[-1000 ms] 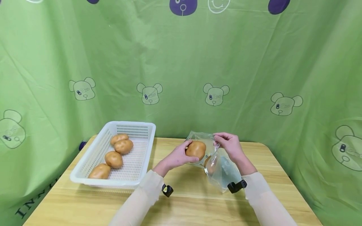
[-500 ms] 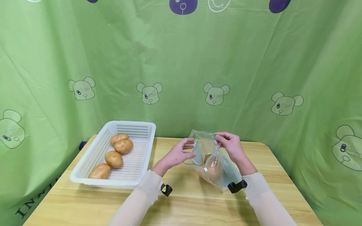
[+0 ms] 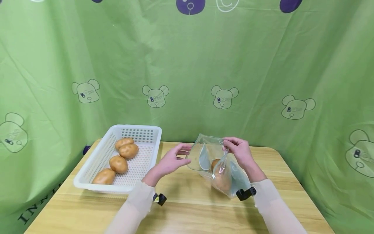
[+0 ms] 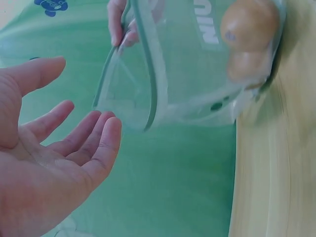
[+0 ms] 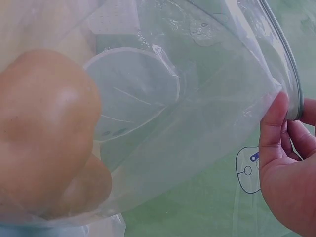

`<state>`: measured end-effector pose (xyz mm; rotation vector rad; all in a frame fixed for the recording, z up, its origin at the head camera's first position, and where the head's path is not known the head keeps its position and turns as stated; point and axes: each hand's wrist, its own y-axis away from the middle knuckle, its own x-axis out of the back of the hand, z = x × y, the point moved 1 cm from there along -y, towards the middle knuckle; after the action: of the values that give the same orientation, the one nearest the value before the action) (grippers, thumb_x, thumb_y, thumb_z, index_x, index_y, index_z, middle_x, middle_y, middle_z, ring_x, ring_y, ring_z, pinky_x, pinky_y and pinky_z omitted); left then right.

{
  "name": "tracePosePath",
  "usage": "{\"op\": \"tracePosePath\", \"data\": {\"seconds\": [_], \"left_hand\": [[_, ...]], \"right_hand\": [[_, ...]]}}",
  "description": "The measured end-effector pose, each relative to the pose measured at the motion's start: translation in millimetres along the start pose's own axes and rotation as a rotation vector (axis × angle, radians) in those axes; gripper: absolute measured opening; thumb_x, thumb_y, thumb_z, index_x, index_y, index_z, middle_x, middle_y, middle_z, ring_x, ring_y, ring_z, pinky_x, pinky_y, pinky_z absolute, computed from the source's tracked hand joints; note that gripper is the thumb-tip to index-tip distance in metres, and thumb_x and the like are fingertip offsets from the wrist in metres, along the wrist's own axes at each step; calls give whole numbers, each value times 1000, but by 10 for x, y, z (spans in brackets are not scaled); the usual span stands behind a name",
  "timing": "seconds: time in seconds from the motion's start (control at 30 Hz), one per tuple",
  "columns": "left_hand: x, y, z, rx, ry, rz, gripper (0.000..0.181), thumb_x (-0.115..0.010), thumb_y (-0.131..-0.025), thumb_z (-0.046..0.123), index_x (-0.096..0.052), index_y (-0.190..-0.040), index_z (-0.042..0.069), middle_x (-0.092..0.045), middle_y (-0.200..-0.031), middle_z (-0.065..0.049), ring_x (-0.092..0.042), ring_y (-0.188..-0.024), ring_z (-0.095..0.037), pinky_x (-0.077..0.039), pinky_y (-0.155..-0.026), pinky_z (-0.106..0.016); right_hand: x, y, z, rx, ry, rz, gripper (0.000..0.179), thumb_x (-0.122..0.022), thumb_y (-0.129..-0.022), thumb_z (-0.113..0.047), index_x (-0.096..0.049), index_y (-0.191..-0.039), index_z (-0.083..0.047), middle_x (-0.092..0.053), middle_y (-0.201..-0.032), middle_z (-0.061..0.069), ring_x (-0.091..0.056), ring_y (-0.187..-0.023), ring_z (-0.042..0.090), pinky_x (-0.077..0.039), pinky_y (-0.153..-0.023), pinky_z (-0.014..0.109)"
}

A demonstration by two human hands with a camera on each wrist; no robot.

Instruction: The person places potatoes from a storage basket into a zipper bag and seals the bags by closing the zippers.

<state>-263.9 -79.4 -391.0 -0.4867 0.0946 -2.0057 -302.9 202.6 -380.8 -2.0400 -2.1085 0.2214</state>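
Clear plastic bag [image 3: 208,164], pinched at its rim by the right hand [image 3: 239,152], has its mouth spread toward the fingers of the left hand [image 3: 172,159]. On the right, the thumb and fingertips meet on the film, with the rest of the fingers folded in behind. On the left, the thumb stands well apart from the fingers, which are lightly bent with nothing between them; their tips are right by the bag's near lip, and whether they touch it I cannot tell.

Just past the left fingertips, a green-tinted edge runs round the mouth. Below the right fingers, in the lower end of the bag, two potatoes [image 4: 249,24] lie against each other, smooth and brown, seen through the film. White lettering and a pale rounded patch are printed on the plastic.

Back from the fingers, a small black camera sits at each wrist beside the cuff of a pale sleeve [image 3: 132,201].

Farther out, to the left of the left fingers and well apart from the bag, stands a white basket [image 3: 108,188] with slotted walls. Four potatoes [image 3: 118,164] lie in it, strung from the far end down to the near left corner.

Beneath everything is a wooden table [image 3: 187,216]. Beyond the fingers hangs a green curtain [image 3: 181,52] printed with outlined bear faces.
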Motion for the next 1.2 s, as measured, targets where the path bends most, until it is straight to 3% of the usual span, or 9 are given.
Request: {"op": "tracePosePath", "data": {"seconds": [0.17, 0.33, 0.53, 0.87, 1.0, 1.2], "left_hand": [[234, 245, -12, 8, -70, 19, 49, -65, -88, 9, -46, -132, 0, -50, -131, -17, -48, -119, -37, -43, -97, -44], [525, 462, -45, 19, -170, 47, 48, -65, -87, 10, -47, -131, 0, -51, -130, -17, -49, -117, -36, -44, -96, -45], [911, 670, -152, 49, -268, 59, 48, -66, -87, 10, -49, -129, -3, -50, -130, -21, -49, -117, -40, -43, -96, -49], [1515, 959, -313, 131, -507, 63, 55, -71, -81, 9, -47, -128, -9, -54, -121, -26, -52, -110, -41, -43, -94, -53], [1658, 1041, -354, 195, -559, 61, 55, -73, -79, 14, -52, -125, -7, -57, -118, -24, -53, -108, -41, -43, -93, -54], [1786, 1114, -420, 229, -630, 7, 47, -73, -79, 15, -57, -116, -9, -59, -112, -24, -54, -104, -42, -43, -91, -55]], "right_hand": [[0, 11, -6, 4, -1, -5, 35, -62, -90, -4, -53, -112, 22, -66, -73, 0, -62, -64, 8, -54, -61, 22], [20, 15, 16, 14, -5, -2, 29, -62, -90, -4, -58, -109, 18, -66, -72, 0, -62, -63, 8, -54, -61, 22], [44, 13, 47, 8, 20, 0, 20, -63, -90, -5, -65, -104, 9, -66, -74, 0, -62, -64, 8, -55, -62, 23], [52, 19, 35, 18, 40, -5, 30, -62, -90, -6, -58, -110, 17, -66, -75, 1, -62, -65, 8, -55, -62, 23], [60, 18, 26, 26, 28, -5, 28, -62, -90, -6, -60, -108, 16, -67, -74, 1, -62, -64, 8, -55, -61, 23], [48, 11, 32, 17, 12, -9, 25, -63, -90, -6, -61, -107, 14, -67, -74, -1, -63, -64, 8, -55, -61, 22]]}}
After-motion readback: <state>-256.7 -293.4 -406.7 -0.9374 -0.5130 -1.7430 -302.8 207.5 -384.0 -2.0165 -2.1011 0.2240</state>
